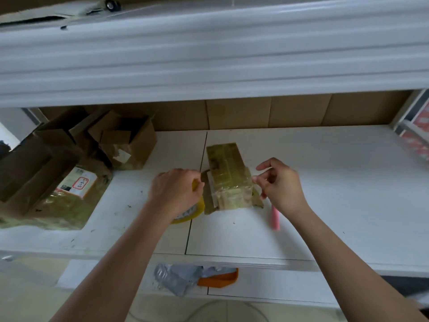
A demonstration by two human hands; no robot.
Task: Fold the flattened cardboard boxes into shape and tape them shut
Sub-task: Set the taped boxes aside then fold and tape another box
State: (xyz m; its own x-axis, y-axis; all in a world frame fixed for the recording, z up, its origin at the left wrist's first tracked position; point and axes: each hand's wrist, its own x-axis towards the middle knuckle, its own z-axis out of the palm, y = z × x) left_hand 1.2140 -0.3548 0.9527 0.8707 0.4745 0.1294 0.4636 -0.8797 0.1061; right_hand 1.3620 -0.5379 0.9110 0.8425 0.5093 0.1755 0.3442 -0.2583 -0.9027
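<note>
A small cardboard box [226,175], wrapped in yellowish clear tape, stands on the white table [325,194] at the centre. My left hand [176,190] grips a yellow tape roll [188,211] just left of the box. My right hand [279,183] is at the box's right side, thumb and forefinger pinching the tape end against it. A pink stick-like tool [275,218] shows below my right hand; whether the hand holds it is unclear.
Several open and flattened cardboard boxes [97,142] pile up at the left, one with a labelled parcel [79,184]. A white shelf [209,54] overhangs the table. An orange bin with grey bags [218,278] sits below the table's front edge.
</note>
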